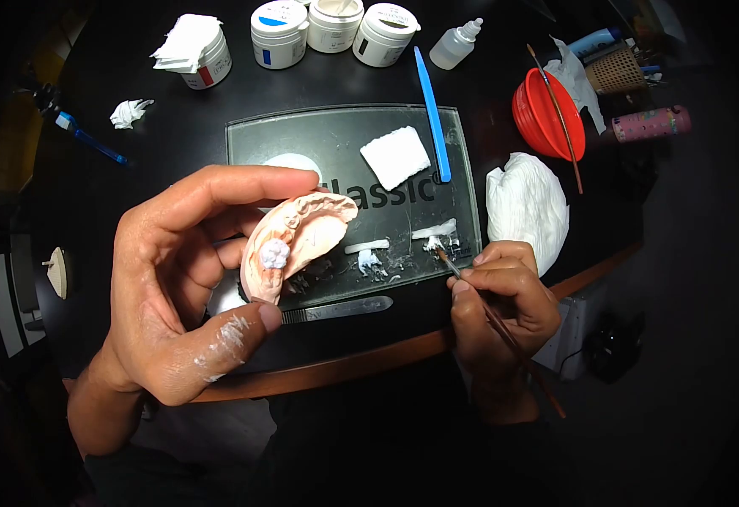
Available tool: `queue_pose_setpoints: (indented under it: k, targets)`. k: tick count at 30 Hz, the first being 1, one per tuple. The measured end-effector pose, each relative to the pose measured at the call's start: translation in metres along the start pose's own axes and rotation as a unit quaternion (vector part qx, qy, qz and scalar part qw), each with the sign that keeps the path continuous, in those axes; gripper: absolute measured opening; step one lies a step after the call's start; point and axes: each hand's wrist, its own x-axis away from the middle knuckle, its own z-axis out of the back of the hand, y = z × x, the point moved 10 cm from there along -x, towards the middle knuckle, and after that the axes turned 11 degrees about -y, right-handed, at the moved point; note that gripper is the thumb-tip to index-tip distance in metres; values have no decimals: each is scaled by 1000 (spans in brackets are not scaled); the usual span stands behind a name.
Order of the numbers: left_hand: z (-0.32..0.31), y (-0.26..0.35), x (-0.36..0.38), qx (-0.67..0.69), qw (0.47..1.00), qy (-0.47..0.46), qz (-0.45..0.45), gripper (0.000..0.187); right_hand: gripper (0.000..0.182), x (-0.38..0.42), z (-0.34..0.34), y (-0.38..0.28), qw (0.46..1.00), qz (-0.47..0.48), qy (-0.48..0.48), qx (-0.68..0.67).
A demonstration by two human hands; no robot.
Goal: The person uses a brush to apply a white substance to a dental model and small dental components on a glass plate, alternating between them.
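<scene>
My left hand (188, 279) grips a pinkish dental model (323, 224) by its edges, between fingers and thumb. A white, lumpy crown (275, 253) sits among its teeth. White smears mark the thumb. My right hand (505, 296) pinches a thin brush (505, 332). Its tip touches or hovers just at a white paste heap (434, 241) on the glass slab (327, 127); contact is hard to tell. Left of that lies another white paste heap (369, 260). A folded white pad (396, 158) and a blue stick (433, 114) rest on the slab. Below the model lies a metal spatula (340, 309).
Several jars, including a blue-labelled jar (279, 34), line the back beside a dropper bottle (457, 44). At right are a red bowl (547, 114) with a brush (564, 122) across it, a white tissue pad (528, 211) and a pink tube (653, 123). A crumpled tissue (131, 112) lies left.
</scene>
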Motion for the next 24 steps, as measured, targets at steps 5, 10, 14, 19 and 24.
queue_pose_setpoints:
  k: [5, 10, 14, 19, 24]
  targets:
    - [0, 0, 0, 7, 1000, 6, 5, 79, 12, 2, 3, 1, 1000, 9, 9, -10]
    - [0, 0, 0, 5, 1000, 3, 2, 79, 12, 1, 2, 2, 1000, -5, 5, -8]
    - [-1, -1, 0, 11, 1000, 2, -2, 78, 11, 1, 1, 1, 1000, -4, -3, -11]
    - [-1, -1, 0, 12, 1000, 2, -9, 78, 11, -1, 1, 0, 1000, -14, -6, -4]
    - [0, -1, 0, 7, 1000, 3, 3, 78, 12, -1, 1, 1, 1000, -9, -5, -7]
